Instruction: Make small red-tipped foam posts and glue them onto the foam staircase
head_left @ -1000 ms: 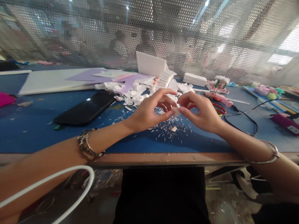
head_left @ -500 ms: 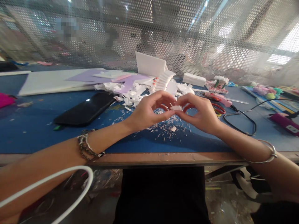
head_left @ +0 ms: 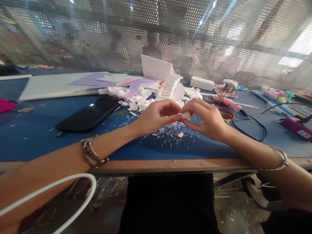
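Note:
Between the fingertips of both hands is a small whitish-pink piece (head_left: pixel 185 115), perhaps foam or paper; its exact kind is not clear. My left hand (head_left: pixel 156 117) pinches it from the left, thumb below and fingers curled above. From the right, my right hand (head_left: pixel 207 119) grips the same piece between thumb and fingers. The hands meet above the blue tabletop (head_left: pixel 131 148), where fine pale shavings (head_left: pixel 168 136) and a small pale chip (head_left: pixel 180 134) lie scattered underneath.
A black phone (head_left: pixel 89 115) lies left of the hands. Behind are white scraps (head_left: pixel 138 100), white and purple sheets (head_left: pixel 51 85) and an upright white block (head_left: pixel 156 66). Red-handled scissors (head_left: pixel 226 113), a black cable (head_left: pixel 262 125) and a purple device (head_left: pixel 296 128) lie right. A perforated metal screen (head_left: pixel 170 29) stands behind.
The fingers of both hands have closed in tighter round the small piece, which now sits tilted with its right end showing more. The arms have hardly moved.

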A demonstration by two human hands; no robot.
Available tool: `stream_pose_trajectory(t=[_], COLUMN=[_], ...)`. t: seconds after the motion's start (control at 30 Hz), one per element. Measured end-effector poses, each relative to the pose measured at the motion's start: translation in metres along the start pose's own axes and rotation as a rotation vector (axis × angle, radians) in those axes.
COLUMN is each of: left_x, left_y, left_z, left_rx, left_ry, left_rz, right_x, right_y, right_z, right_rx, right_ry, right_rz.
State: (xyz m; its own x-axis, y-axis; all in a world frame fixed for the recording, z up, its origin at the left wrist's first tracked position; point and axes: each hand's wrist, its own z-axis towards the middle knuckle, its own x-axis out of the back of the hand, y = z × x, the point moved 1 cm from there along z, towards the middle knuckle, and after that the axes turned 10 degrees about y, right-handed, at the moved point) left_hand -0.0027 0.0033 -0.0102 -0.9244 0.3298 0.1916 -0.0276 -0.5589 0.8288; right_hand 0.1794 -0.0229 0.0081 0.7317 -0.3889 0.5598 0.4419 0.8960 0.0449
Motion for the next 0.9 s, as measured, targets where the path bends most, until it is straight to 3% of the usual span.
stream_pose_trajectory(t=[0.17, 0.33, 0.6, 0.9], left_x=[0.0005, 0.0008, 0.0032, 0.0031], left_y=[0.0012, 0.0023, -0.0026, -0.0038], left_z=[0.0026, 0.0035, 0.0034, 0.0024], left_rx=[0.119, 0.152, 0.278, 0.295], left_ry=[0.019, 0.017, -0.068, -0.059], left_rz=[-0.07, -0.081, -0.213, -0.239], right_x=[0.0004, 0.0005, 0.0008, 0.0042], right_y=[0.001, 0.0017, 0.0034, 0.0018], right_z=[-0.001, -0.0022, -0.0038, -0.002], right_rx=[-0.033, -0.021, -0.033, 0.007], right_ry=[-0.01, 0.009, 0.044, 0.028], right_rz=[0.034, 0.071, 0.084, 0.141])
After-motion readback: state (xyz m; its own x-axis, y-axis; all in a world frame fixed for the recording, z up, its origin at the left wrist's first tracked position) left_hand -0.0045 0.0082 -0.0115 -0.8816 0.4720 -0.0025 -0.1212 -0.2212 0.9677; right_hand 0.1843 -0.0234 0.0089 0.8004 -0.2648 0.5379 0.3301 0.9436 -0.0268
